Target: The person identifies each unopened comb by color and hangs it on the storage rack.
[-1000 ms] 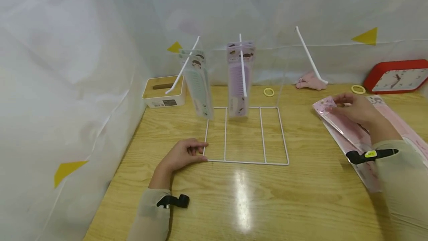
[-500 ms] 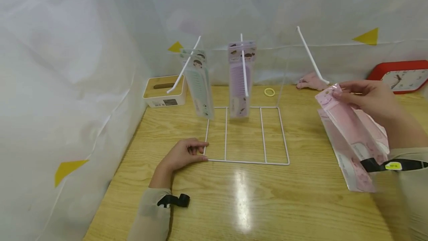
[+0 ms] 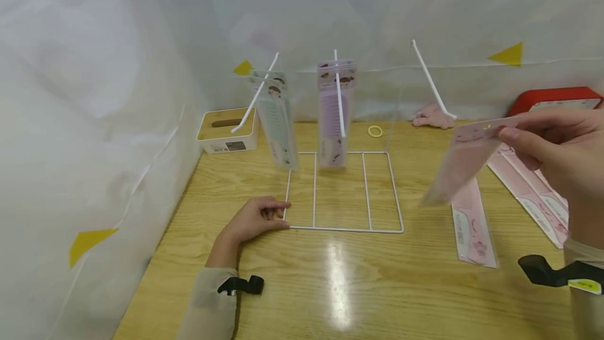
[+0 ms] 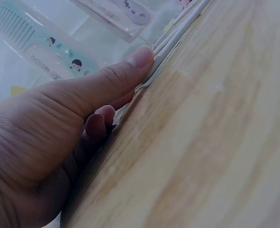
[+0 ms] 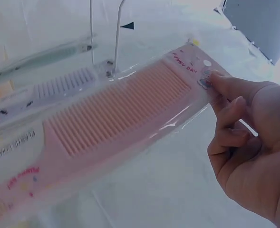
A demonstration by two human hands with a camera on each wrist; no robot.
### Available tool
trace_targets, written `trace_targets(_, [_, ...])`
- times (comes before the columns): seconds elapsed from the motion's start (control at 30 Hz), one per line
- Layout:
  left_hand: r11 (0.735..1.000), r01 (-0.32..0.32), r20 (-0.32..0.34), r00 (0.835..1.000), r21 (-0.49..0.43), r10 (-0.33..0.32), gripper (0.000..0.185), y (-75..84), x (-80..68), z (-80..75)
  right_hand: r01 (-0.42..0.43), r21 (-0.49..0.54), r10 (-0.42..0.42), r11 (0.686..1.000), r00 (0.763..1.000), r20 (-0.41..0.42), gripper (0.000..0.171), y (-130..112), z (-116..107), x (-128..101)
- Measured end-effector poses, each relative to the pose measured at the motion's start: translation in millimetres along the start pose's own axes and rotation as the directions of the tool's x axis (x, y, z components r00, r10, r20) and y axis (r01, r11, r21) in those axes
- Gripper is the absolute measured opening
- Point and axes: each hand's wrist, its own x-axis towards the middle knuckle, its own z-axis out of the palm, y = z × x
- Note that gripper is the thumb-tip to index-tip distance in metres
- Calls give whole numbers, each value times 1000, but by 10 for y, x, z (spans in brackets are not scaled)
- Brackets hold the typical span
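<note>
A white tissue box with a wood-coloured top stands at the back of the wooden table. In front of it, the person's left hand grips the near left corner of a white metal-wire rack, thumb along the front wire. A pale green packaged plastic comb hangs on the rack's left hook, and a purple packaged plastic comb on the middle one. A small yellow ring lies behind the base. Right of the rack, above the table, the right hand pinches the top of a pink packaged plastic comb, which slants down leftward. Beneath lies another flat pink packet; farther right are more pink packets and a red-framed clock.
</note>
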Motion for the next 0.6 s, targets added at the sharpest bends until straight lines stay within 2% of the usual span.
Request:
trace_targets(0.07, [1000,-1,0,1000,6,1,44,-6,-5,-1,52,76,-54,996,998,28,10,-44,147,7])
trace_targets(0.13, [1000,-5,1,1000,8,5,44,-13,-8,1,71,81,-72,994,997,14,10,-79,266,21])
trace_targets(0.2, [1000,-10,1,1000,9,10,44,-17,-11,2,37,14,-36,999,998,-58,10,-108,351,33])
trace_targets(0.27, [1000,-7,-6,1000,11,7,43,-18,-9,9,-44,-72,33,996,989,-142,10,-123,401,43])
trace_targets(0.33, [1000,-9,-10,1000,7,9,43,-21,-9,10,-82,-99,65,992,984,-166,9,-109,427,62])
trace_targets(0.4, [1000,-9,-9,1000,3,9,43,-22,-6,10,-73,-49,66,996,988,-143,10,-76,435,75])
trace_targets(0.47, [1000,-17,-4,1000,-1,17,44,-26,-4,6,-28,65,34,997,995,-89,14,-31,443,93])
trace_targets(0.53, [1000,-23,1,1000,7,23,43,-25,-2,3,8,152,0,988,999,-52,15,2,446,99])
trace_targets(0.6, [1000,-24,1,1000,11,24,43,-25,1,-2,16,199,-7,980,999,-48,16,16,457,108])
